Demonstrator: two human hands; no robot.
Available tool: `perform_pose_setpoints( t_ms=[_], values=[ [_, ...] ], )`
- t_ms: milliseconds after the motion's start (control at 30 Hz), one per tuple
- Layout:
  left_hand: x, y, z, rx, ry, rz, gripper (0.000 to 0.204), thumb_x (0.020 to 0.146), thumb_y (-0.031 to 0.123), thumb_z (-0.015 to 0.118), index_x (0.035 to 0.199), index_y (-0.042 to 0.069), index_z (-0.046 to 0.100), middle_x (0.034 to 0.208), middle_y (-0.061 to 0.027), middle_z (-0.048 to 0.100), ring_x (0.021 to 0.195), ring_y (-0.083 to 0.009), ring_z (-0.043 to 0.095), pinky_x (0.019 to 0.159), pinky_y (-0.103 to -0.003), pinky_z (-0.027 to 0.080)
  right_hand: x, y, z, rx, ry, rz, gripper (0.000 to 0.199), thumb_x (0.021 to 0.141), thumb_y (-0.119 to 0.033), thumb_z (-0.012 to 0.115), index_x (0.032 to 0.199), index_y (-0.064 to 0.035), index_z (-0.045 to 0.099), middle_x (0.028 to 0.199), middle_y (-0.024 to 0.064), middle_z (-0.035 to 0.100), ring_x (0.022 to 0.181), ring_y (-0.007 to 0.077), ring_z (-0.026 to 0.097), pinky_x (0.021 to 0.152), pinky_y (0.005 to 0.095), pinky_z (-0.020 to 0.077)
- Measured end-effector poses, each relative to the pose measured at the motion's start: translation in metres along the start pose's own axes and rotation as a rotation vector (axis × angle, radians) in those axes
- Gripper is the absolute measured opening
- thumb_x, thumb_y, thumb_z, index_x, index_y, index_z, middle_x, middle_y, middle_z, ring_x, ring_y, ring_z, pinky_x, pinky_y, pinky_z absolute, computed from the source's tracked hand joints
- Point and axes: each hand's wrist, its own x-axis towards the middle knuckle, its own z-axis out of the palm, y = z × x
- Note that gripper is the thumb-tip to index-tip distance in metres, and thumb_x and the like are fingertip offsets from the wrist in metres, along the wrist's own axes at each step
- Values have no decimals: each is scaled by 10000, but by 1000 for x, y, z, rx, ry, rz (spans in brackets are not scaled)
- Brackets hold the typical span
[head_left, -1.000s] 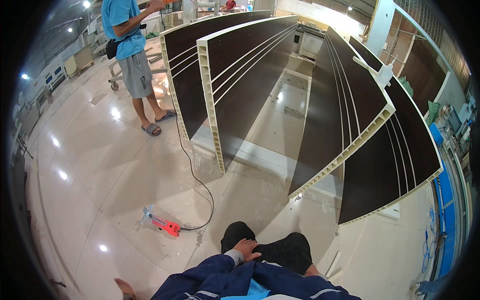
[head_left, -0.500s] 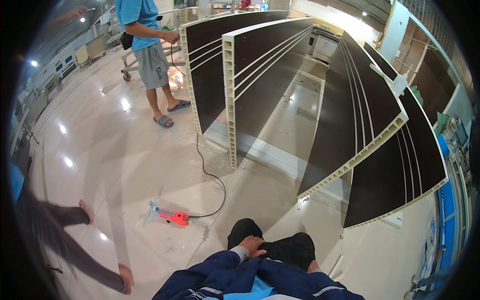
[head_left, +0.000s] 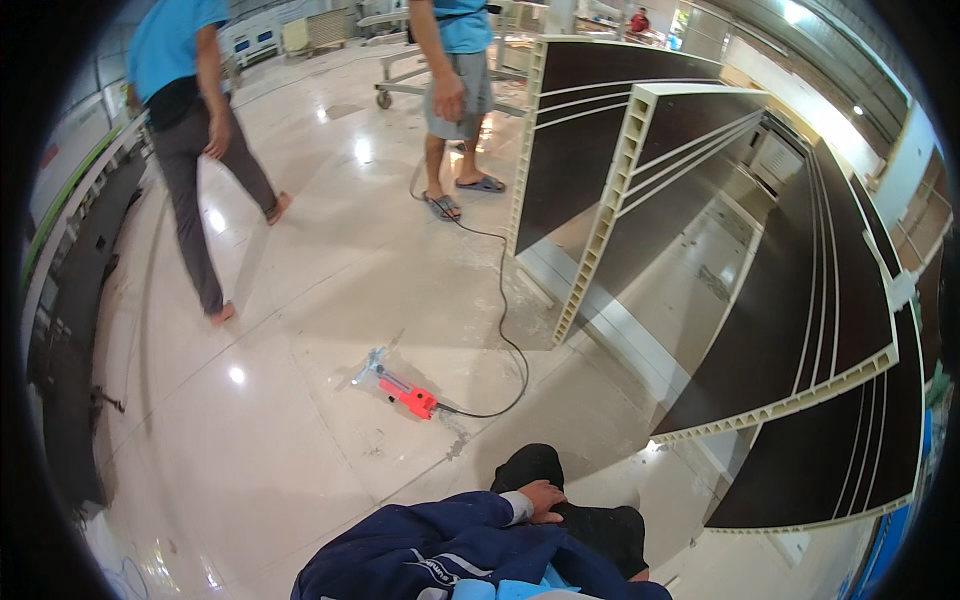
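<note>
My left hand [head_left: 543, 500] rests on my black-trousered leg [head_left: 530, 465], its fingers lying loosely over the cloth with nothing in them. Only a sliver of my right hand [head_left: 640, 575] shows beside the other leg; its fingers are hidden. Ahead on the floor, apart from both hands, lies a red corded power tool [head_left: 408, 398] with a metal piece at its far end. Its black cord [head_left: 524, 350] loops toward a co-worker's feet. To the right stand several dark brown hollow-core panels [head_left: 660, 190] with white stripes and pale cellular edges.
A co-worker in grey shorts [head_left: 460, 95] stands by the left panels. Another person in dark trousers [head_left: 190, 170] walks barefoot at the left. Beside that person runs a long dark machine [head_left: 75, 350]. A wheeled metal frame [head_left: 395, 75] stands at the back.
My view has turned left, so the panels and tool appear farther right. The barefoot person has walked farther away. The standing co-worker's raised hand has lowered. My left hand still rests on my leg.
</note>
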Motion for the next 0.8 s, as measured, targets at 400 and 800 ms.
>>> perform_pose_setpoints(
  t_ms=[400, 800],
  values=[
    [4, -5, 10, -7, 64, 19, 621, 886, 468, 683, 1321, 26, 649, 1299, -210, 671, 1251, -388, 599, 1109, -475, 425, -14, -51, -45, 34, 76, 16, 518, 991, -275, 674, 1379, 56, 589, 1281, 218, 658, 1131, 294, 665, 941, 381, 568],
    [62, 124, -63, -947, -216, 95, 750, 1007, 597, 563, 1438, -16, 568, 1394, -183, 647, 1325, -326, 580, 1141, -372, 417, -12, -85, -109, 196, -13, -221, 478, 1032, -252, 639, 1387, 64, 582, 1320, 216, 637, 1127, 278, 666, 934, 381, 582]
  ],
)
